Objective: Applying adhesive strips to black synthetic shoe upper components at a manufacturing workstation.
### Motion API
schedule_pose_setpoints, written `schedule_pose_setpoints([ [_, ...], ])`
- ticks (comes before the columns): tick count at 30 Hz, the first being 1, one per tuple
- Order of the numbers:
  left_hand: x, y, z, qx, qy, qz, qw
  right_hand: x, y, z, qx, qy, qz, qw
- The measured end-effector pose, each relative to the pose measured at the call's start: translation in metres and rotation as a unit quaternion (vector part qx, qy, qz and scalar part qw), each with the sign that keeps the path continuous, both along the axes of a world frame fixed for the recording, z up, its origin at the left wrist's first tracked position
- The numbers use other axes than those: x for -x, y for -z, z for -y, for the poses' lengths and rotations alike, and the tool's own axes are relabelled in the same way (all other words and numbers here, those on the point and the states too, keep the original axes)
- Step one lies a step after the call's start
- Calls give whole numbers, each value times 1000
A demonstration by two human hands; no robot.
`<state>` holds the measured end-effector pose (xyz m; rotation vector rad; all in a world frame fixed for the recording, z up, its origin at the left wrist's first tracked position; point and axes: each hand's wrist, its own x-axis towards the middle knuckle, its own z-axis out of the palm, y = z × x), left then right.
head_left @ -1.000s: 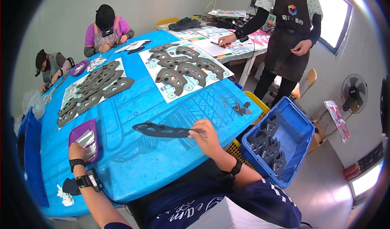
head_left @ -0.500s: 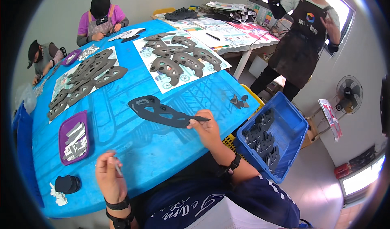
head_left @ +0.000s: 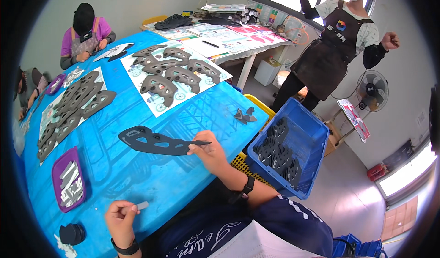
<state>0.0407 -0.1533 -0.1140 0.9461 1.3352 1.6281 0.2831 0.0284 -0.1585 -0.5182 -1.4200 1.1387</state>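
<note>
My right hand (head_left: 208,153) pinches the narrow right end of a thin dark curved panel (head_left: 147,144) with several cutouts, held just over the blue-covered table. Between the thumb and fingertips of my left hand (head_left: 121,219) is a small pale grey strip (head_left: 142,205), above the table's near edge. Left of that hand stands a purple tray (head_left: 56,184) of white and grey strips. A stack of dark rounded pieces (head_left: 72,234) sits below the tray, beside white scraps (head_left: 65,247).
Dark grey shaped panels (head_left: 158,87) cover patterned sheets farther back. Small dark offcuts (head_left: 245,115) lie near the table's right edge. A blue crate (head_left: 313,171) of dark pieces stands right, above a yellow crate (head_left: 250,170). Co-workers sit at far left; another person (head_left: 327,52) stands beyond.
The whole view has swung to the right. My left hand has turned, so its strip now points right and shows more. The standing person's arms have moved outward. My right hand keeps its hold.
</note>
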Motion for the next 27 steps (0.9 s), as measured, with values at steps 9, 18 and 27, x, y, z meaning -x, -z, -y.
schedule_pose_setpoints([
  [9, -4, -2, 3, 74, -27, -422, 903, 2, 1, 6, -133, 98, 79, 983],
  [18, -1, 11, 5, 71, 8, -457, 887, 18, -45, 52, -86, -54, 55, 993],
  [27, 11, 15, 8, 45, 117, -468, 875, 67, -56, 57, -34, -239, 47, 969],
])
